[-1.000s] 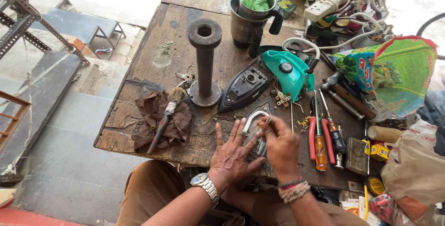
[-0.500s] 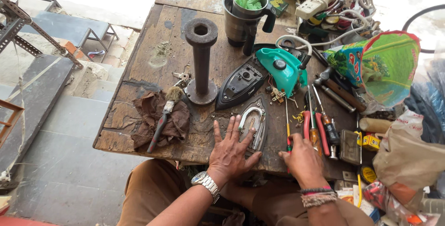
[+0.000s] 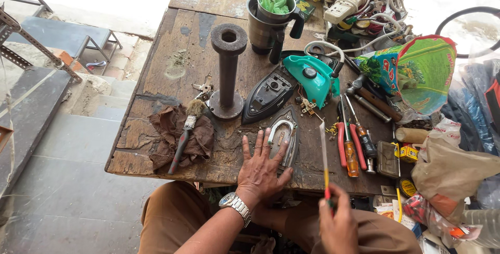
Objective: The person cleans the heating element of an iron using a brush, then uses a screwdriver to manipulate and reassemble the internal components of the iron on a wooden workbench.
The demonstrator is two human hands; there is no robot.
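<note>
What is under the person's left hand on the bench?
The left hand lies flat on an iron soleplate with a U-shaped heating element. The plate's near left part is hidden beneath palm and fingers.

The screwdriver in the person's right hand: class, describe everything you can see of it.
The screwdriver has a long, thin, pale metal shaft and a handle showing red and yellow. The right hand grips the handle, hiding most of it. It stands nearly upright, tip pointing away from the person, above the wooden table's near edge, beside the flat iron soleplate under the left hand.
</note>
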